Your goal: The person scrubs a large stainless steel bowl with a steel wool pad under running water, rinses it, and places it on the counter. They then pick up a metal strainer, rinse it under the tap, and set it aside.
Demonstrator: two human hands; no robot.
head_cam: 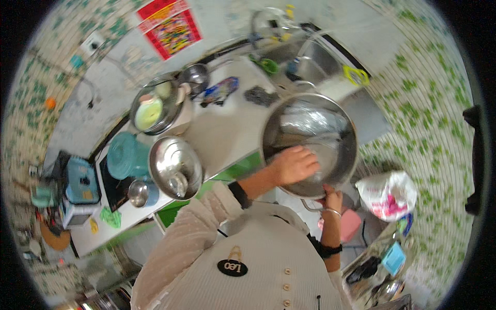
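Observation:
A large stainless steel pot (pixel 339 155) is tilted with its mouth towards me, beside the counter edge. Bright reflections lie on its inner wall. My right hand (pixel 332 198) grips the pot at its near rim, close to a loop handle (pixel 310 207). Over the mouth of the pot reaches my left hand (pixel 296 164), back of the hand up and fingers bent slightly down into it. Its palm side is hidden and the hand is a little blurred, so whether it holds anything does not show.
Along the counter (pixel 221 131) stand a steel basin (pixel 159 170), a teal lidded container (pixel 124 155), and a pot with a pale green bowl (pixel 149 114). Behind the large pot is a sink (pixel 319 64). A white plastic bag (pixel 383 193) stands at the right.

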